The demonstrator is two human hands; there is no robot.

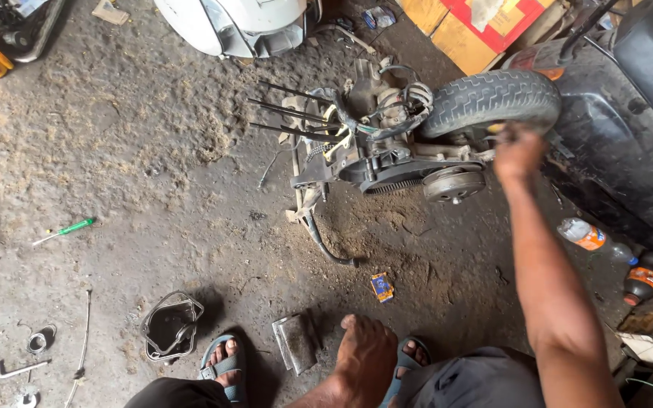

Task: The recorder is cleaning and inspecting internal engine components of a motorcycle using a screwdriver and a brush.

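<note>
Black rubber marks the tyre (490, 102) of a stripped scooter engine assembly (387, 147), which lies on its side on the dusty concrete floor (153, 174) in the upper middle of the view. The person's right hand (518, 151) reaches out on a long bare arm and rests against the lower edge of that tyre; it is blurred, and whether its fingers grip anything cannot be told. Just below the tyre sit a round pulley (453, 183) and a toothed ring. Dark rods (289, 113) stick out from the engine's far end toward the left, and a black hose (326, 245) curls away from it across the floor.

The left hand (364, 351) lies low in the frame, fingers together, flat and holding nothing, close to a sandalled foot (224, 366). Beside it lie a bent metal plate (296, 341), a small blue-and-orange packet (381, 287) and a dark cover (171, 326). Farther left are a green-handled screwdriver (66, 230) and an L-shaped wrench (17, 370). Two plastic bottles (595, 238) lie at the right, near a dark scooter body (621, 143).
</note>
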